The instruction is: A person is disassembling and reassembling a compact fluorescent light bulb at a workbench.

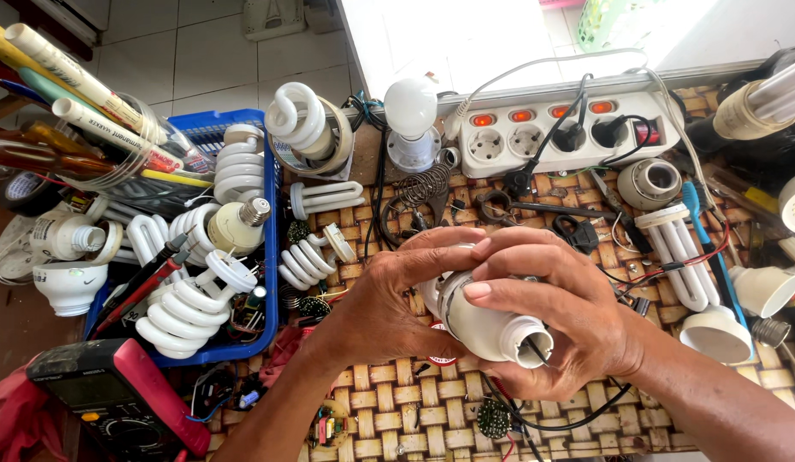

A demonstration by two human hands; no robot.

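Observation:
Both my hands hold a white lamp body [491, 325] over the woven mat. My left hand [389, 304] wraps its wider end from the left, with the fingers curled over the top. My right hand [568, 312] grips it from the right, thumb and fingers around the housing. The narrow open neck of the lamp body points toward me and a thin dark wire sticks out of it.
A blue basket [265, 282] of spiral lamps sits at left, a red multimeter [115, 398] below it. A white power strip [568, 128] with lit switches lies at the back, near a round white bulb [410, 107]. Lamp parts, a tube lamp [679, 257] and white caps lie right.

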